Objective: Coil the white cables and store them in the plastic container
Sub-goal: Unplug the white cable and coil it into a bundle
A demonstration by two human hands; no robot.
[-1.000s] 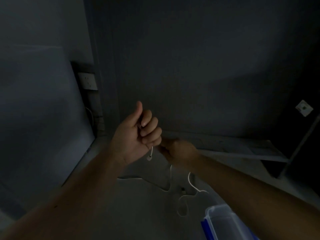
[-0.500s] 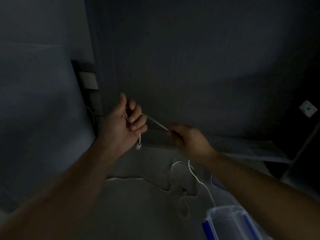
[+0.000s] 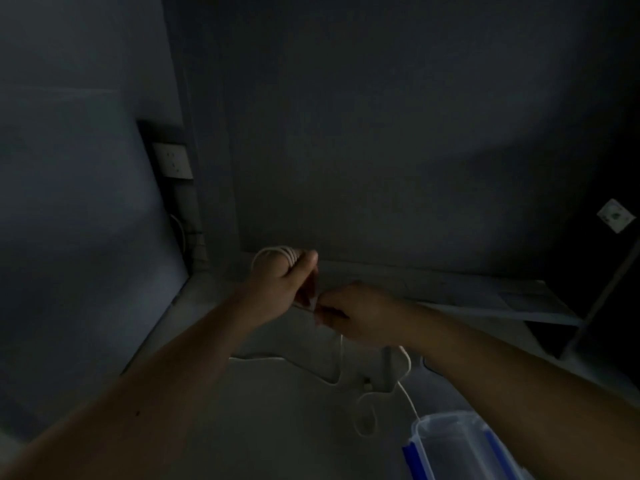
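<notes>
The room is dim. My left hand (image 3: pixel 282 284) is held up above the pale surface with several turns of a white cable (image 3: pixel 277 252) wound over its fingers. My right hand (image 3: pixel 356 313) sits just right of it, pinching the same cable close to the left hand. From my right hand the loose cable (image 3: pixel 407 367) hangs down and trails over the surface toward the clear plastic container with blue clips (image 3: pixel 450 445) at the bottom right. Another white cable (image 3: pixel 294 363) lies in a wavy line on the surface below my hands.
A wall socket (image 3: pixel 173 160) sits on the left wall, with a thin cord (image 3: pixel 180 230) running down beneath it. A low shelf (image 3: pixel 502 299) runs along the back wall on the right. A small white square plate (image 3: pixel 615 215) shows at the far right.
My left hand has turned palm-down and dropped, and more cable is wound around its fingers. My right hand has moved in close to the left one, so the taut stretch between them is gone.
</notes>
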